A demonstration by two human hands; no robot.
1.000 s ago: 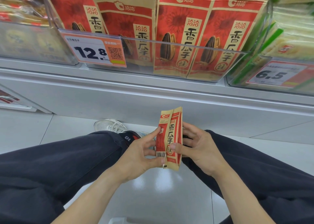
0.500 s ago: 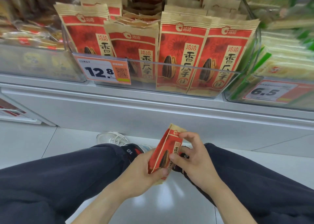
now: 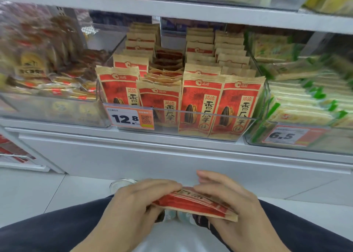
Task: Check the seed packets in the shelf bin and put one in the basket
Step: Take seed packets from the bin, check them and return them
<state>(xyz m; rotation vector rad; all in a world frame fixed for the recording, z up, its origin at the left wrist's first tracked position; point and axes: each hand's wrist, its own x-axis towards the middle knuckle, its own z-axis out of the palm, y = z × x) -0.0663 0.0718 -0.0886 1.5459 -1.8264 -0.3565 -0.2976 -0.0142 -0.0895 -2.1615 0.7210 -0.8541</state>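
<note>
A seed packet (image 3: 194, 204) is gripped at its near end by the left hand (image 3: 133, 207), fingers curled over the top edge, and at the other end by the right hand (image 3: 229, 202), fingers curled round it. It is held nearly flat, low between the knees, in front of the shelf bin (image 3: 191, 116). No basket is in view, so a blind drop could miss it; a loosened grip could let the slick packet slide out. The packet is red with tan paper edges and dark lettering.

White shelving (image 3: 172, 156), pale tiled floor (image 3: 34, 194)
</note>
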